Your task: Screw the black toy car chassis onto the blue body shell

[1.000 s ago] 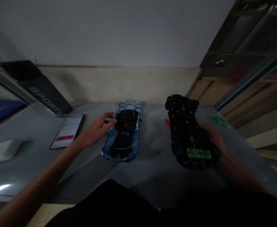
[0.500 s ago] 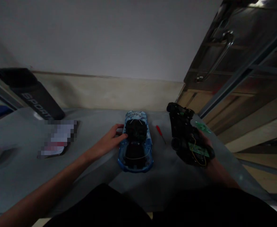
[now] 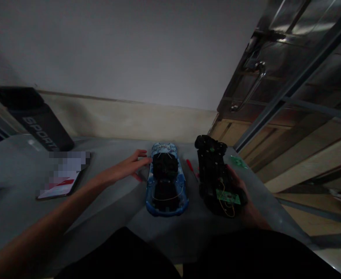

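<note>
In the middle of the grey table lies a blue toy car body (image 3: 167, 201), its dark interior facing up. My left hand (image 3: 131, 164) is beside its left edge with the fingers apart, holding nothing; the thumb or a fingertip is close to the body, and I cannot tell if it touches. My right hand (image 3: 238, 186) grips the black toy car chassis (image 3: 212, 170) from its right side; the fingers are partly hidden behind it. A green circuit board (image 3: 228, 196) and a thin yellow wire show on the chassis. Between body and chassis lies a red-handled screwdriver (image 3: 190, 165).
A phone (image 3: 62, 178), partly blurred out, lies on the left of the table (image 3: 106, 209). Behind it leans a dark bottle (image 3: 42, 120) marked SPORT. A small green packet (image 3: 238, 161) sits near the right edge. The wall stands behind, and a metal door handle (image 3: 253, 87) is at right.
My left hand has drawn back a little from the car body and its fingers have spread. My right hand has brought the chassis left, closer to the screwdriver. The view has shifted slightly.
</note>
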A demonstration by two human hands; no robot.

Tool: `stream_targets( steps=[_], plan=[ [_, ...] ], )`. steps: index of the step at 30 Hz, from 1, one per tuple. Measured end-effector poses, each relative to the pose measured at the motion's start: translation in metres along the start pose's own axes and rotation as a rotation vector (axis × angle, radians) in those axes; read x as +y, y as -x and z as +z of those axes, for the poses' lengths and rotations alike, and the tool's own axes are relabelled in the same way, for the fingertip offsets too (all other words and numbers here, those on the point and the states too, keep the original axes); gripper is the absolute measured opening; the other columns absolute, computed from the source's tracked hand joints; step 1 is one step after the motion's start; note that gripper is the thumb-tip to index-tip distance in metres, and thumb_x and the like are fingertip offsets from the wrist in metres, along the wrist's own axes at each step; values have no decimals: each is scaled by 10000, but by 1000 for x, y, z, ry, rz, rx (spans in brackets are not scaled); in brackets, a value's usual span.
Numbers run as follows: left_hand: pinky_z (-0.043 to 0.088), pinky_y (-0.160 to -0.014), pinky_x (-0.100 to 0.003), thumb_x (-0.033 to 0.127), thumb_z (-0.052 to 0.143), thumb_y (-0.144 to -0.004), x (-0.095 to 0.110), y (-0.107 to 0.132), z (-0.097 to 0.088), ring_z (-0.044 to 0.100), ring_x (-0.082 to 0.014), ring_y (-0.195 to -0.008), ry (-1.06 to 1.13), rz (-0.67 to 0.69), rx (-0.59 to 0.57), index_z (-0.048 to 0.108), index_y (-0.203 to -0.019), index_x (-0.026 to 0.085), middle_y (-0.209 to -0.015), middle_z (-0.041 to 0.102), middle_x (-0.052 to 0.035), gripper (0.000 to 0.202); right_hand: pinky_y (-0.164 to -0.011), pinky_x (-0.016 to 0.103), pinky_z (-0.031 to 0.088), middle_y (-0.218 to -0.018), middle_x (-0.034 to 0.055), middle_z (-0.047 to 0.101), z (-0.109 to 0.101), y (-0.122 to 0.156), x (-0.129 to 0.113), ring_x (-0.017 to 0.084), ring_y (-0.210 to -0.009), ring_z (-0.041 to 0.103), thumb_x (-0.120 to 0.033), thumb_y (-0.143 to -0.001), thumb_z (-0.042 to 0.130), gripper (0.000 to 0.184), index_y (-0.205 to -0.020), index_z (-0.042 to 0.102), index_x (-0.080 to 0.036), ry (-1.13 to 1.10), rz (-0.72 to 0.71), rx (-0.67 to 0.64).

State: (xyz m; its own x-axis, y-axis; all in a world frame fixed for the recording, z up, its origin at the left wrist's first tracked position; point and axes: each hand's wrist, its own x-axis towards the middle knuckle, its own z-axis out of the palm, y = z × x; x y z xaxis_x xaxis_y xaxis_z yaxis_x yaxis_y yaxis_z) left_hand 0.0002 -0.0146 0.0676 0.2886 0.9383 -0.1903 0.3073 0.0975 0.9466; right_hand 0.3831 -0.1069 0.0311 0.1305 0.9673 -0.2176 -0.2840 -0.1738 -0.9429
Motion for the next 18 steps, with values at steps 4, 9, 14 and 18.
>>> stream_targets(
  steps=[4,9,14,18],
  plan=[
    [699,-999,-507,501,817,-896,-19,-15,9,692,-421,-1468,63,81,31,638,-1430,249,-1600,697,-210,617,-901,565,666,-1054,111,897,15,10,-9,432,-1162,842,-857,-963,512,617,-977,859,-347,-6,175,-139],
    [537,-1258,-612,433,844,-880,-26,-10,12,706,-370,-1467,121,159,-46,607,-1463,306,-1597,729,-165,642,-1004,611,645,-1016,81,891,15,13,-10,436,-1113,849,-800,-880,666,484,-986,852,-365,-48,140,-43],
    [510,-1280,-636,400,903,-863,-22,6,7,688,-378,-1512,228,146,-95,601,-1520,340,-1601,743,-138,726,-1068,606,639,-1191,57,888,17,18,-9,399,-1204,826,-693,-850,795,410,-1119,838,-387,-121,1,35],
    [413,-1354,-669,346,979,-793,-25,9,4,580,-397,-1622,339,122,-118,511,-1634,360,-1775,577,-158,962,-1082,606,625,-1291,76,875,23,24,-17,385,-1264,798,-734,-902,750,501,-1236,830,-370,-222,54,-21]
  ],
)
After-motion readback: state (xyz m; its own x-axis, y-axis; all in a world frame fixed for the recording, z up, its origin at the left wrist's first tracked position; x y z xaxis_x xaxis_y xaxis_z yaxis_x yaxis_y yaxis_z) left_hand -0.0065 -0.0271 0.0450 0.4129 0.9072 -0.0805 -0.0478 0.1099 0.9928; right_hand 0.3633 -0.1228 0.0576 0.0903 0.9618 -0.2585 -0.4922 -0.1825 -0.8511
